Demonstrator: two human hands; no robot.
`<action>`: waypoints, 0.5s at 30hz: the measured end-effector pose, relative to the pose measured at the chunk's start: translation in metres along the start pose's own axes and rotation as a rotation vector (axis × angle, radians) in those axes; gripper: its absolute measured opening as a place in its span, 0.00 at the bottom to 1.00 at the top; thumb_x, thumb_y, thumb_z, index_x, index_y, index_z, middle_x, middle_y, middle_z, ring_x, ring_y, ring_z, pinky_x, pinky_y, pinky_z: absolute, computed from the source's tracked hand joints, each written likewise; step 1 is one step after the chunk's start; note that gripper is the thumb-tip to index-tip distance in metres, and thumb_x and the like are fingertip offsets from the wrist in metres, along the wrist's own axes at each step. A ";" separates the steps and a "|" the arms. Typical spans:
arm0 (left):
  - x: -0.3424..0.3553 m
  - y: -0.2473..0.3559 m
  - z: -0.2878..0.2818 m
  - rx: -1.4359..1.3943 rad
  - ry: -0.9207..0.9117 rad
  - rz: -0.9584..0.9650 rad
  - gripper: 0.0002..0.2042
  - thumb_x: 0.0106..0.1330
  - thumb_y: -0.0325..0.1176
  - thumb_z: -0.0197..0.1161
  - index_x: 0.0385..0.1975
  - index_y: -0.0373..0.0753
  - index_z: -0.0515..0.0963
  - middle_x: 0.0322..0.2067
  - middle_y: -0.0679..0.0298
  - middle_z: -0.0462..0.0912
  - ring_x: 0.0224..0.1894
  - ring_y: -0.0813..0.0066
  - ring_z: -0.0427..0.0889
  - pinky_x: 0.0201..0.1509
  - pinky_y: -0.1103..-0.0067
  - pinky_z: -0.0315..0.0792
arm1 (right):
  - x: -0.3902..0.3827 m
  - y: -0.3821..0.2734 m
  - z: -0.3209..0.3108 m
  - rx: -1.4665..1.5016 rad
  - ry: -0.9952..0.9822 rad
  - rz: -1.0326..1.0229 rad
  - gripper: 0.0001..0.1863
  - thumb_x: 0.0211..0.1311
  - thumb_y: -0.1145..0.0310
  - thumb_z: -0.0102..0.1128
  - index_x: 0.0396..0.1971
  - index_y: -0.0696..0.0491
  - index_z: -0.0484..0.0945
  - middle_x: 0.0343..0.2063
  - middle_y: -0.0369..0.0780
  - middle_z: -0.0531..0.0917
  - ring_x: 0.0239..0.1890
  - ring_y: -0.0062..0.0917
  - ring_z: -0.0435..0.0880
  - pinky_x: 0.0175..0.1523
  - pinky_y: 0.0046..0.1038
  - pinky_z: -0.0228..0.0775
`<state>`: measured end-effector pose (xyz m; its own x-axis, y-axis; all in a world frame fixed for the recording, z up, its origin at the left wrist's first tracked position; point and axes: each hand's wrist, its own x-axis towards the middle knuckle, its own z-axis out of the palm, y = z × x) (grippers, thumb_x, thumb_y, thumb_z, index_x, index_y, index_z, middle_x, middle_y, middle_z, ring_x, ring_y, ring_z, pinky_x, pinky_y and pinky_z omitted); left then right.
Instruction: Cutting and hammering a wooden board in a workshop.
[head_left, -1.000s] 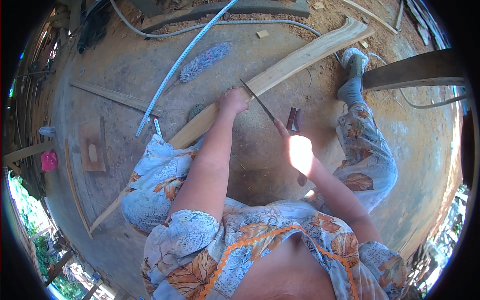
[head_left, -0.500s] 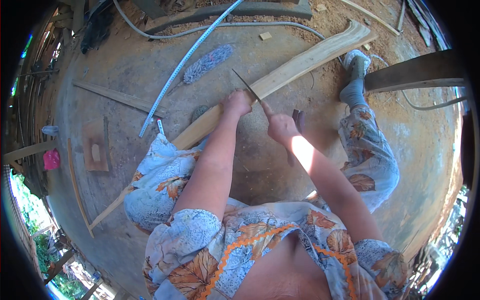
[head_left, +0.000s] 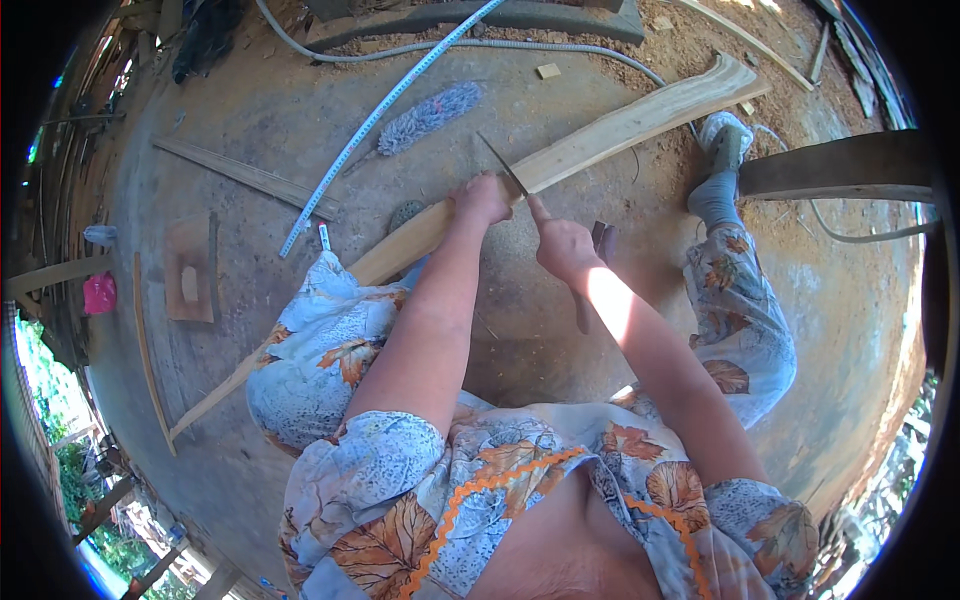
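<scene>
A long pale wooden plank (head_left: 620, 130) slants from beside my left knee to the far right, where its end is curved. My left hand (head_left: 482, 200) is closed round the plank near its middle and presses on it. In my right hand (head_left: 566, 247) is a handsaw (head_left: 502, 163), seen almost edge-on as a thin dark blade. Its blade crosses the plank just right of my left hand, and my index finger points along it. Brown handle parts show beside and below my right hand. The teeth cannot be made out.
A measuring tape (head_left: 390, 97) and a fluffy grey-blue duster (head_left: 432, 117) lie beyond my left hand. A grey hose (head_left: 560, 44) runs across the back. Thin wooden strips (head_left: 245, 178) lie at the left, near a pink bundle (head_left: 99, 293). My foot (head_left: 716, 190) rests beside a timber beam (head_left: 835, 166).
The whole view has shifted slightly. Both hands and the saw stay at about the same spot on the plank.
</scene>
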<state>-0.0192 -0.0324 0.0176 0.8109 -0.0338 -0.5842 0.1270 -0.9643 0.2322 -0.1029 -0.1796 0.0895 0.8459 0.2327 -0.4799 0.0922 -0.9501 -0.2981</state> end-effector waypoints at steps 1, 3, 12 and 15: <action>0.001 -0.001 0.001 -0.009 0.018 0.013 0.34 0.42 0.38 0.69 0.54 0.40 0.67 0.53 0.57 0.73 0.57 0.60 0.71 0.61 0.52 0.58 | 0.003 -0.003 -0.002 0.009 -0.047 0.034 0.41 0.49 0.77 0.49 0.66 0.52 0.47 0.32 0.49 0.81 0.38 0.38 0.82 0.43 0.36 0.72; -0.001 -0.003 0.001 -0.020 0.004 0.007 0.34 0.42 0.38 0.69 0.54 0.41 0.67 0.53 0.57 0.73 0.57 0.60 0.71 0.61 0.53 0.58 | -0.022 -0.001 -0.004 -0.045 -0.069 0.039 0.41 0.48 0.77 0.49 0.66 0.52 0.47 0.29 0.49 0.81 0.34 0.38 0.82 0.40 0.34 0.73; 0.001 -0.002 0.003 0.028 0.067 0.017 0.33 0.39 0.40 0.71 0.50 0.40 0.69 0.51 0.57 0.75 0.54 0.59 0.73 0.57 0.56 0.65 | -0.053 0.017 0.013 -0.123 0.036 -0.028 0.43 0.45 0.77 0.51 0.66 0.53 0.48 0.22 0.47 0.80 0.23 0.36 0.81 0.31 0.34 0.73; -0.002 0.002 0.002 0.014 0.063 0.020 0.34 0.38 0.40 0.71 0.50 0.40 0.69 0.50 0.57 0.75 0.54 0.59 0.73 0.58 0.55 0.64 | 0.008 0.004 0.008 -0.016 0.046 -0.022 0.43 0.49 0.78 0.48 0.67 0.49 0.43 0.27 0.49 0.81 0.32 0.39 0.82 0.39 0.38 0.72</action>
<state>-0.0215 -0.0347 0.0172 0.8478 -0.0365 -0.5291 0.1033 -0.9672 0.2322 -0.0999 -0.1795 0.0778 0.8666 0.2444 -0.4351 0.1194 -0.9481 -0.2948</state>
